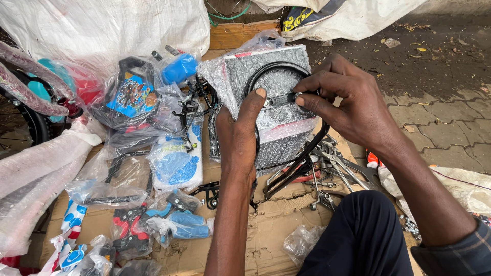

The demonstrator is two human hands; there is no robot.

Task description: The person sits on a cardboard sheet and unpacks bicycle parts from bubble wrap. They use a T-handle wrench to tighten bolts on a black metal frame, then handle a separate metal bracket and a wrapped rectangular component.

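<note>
Left hand (238, 135) thumb pressed a small metal bracket (280, 99) | right hand (353, 105) pinched its other end, fingers closed | bracket sat on black curved guard (271, 69) over bubble-wrapped panel (279, 128) | judged: steady both ends, align squarely, avoid slipping.

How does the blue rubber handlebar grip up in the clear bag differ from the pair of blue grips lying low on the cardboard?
The upper blue rubber grip sits alone, bagged in clear plastic, beside the white sack. The lower pair of blue grips lies side by side on the brown cardboard, near red and black parts. The upper looks stubby, end-on; the lower pair shows full length. Both are blue.
</note>
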